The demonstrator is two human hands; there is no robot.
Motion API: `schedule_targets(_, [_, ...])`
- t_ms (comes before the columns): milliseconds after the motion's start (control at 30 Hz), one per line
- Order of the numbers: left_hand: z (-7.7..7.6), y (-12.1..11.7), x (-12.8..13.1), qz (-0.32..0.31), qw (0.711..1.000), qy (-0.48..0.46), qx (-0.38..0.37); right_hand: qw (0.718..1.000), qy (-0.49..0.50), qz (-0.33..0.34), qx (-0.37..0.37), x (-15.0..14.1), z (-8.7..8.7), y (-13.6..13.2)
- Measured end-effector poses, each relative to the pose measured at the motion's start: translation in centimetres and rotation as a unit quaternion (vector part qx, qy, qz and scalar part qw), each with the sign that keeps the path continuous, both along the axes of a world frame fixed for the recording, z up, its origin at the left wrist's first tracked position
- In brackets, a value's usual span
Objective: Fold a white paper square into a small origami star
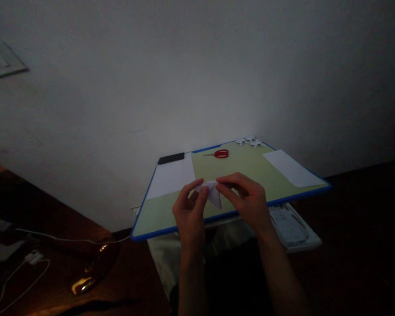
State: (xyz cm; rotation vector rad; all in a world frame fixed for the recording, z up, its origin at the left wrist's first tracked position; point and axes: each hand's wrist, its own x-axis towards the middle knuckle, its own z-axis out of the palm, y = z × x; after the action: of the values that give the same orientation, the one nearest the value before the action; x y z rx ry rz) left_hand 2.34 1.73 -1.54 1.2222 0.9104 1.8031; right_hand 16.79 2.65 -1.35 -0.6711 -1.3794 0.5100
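Observation:
Both my hands hold a small folded white paper piece above the near edge of a green board with a blue rim. My left hand pinches its left side with curled fingers. My right hand pinches its top right with thumb and forefinger. Red-handled scissors lie on the far part of the board. Several small folded white paper pieces sit at the far right corner.
A white sheet lies on the board's left, another white sheet on its right, and a black block at the far left corner. A white wall rises behind. White cables and a shiny object lie on the dark floor at left.

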Motion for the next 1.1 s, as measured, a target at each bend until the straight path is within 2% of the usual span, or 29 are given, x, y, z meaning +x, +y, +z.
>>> schedule_targets(300, [0.5,-0.1,0.6,0.040,0.999,-0.014,0.013,1.000,-0.004,0.004,0.008,-0.2,0.1,0.0])
schedule_targets(467, [0.3,-0.2,0.8,0.048,0.998,-0.015,0.031,1.000,-0.004,0.005,0.013,-0.1,0.2,0.0])
schedule_targets(833, [0.2,-0.3,0.9,0.063,0.997,-0.029,0.020,1.000,-0.009,0.015,0.016,-0.1,0.1,-0.1])
schedule_targets(933, [0.2,-0.2,1.0,0.063,0.997,-0.033,0.022,1.000,-0.020,0.000,0.024,-0.1,0.3,-0.3])
schedule_targets(1100, [0.2,-0.5,1.4,0.090,0.996,-0.018,0.018,0.992,-0.083,-0.062,0.068,-0.1,0.6,-0.6])
